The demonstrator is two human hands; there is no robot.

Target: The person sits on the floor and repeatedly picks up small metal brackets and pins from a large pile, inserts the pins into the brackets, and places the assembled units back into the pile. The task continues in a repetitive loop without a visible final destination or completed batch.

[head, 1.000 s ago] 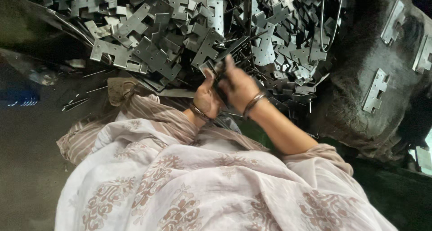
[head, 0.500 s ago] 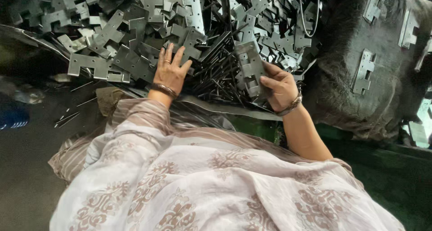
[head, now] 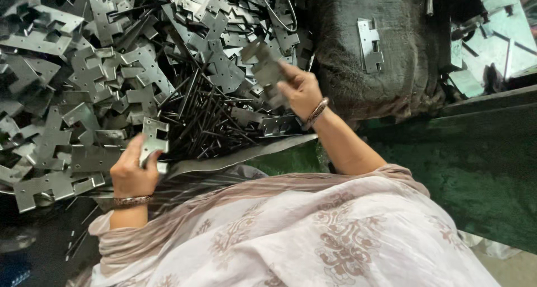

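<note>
Hinge plate (head: 154,135) pinched in left grip (head: 134,172).

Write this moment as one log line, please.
left hand: holds metal plate | right hand: holds notched plate | pins between

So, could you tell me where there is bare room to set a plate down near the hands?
The dark cloth right of the right hand is mostly bare, bearing one notched plate. The green surface below it is also bare. Around the left hand, the heap of metal plates and dark thin rods is crowded.
</note>
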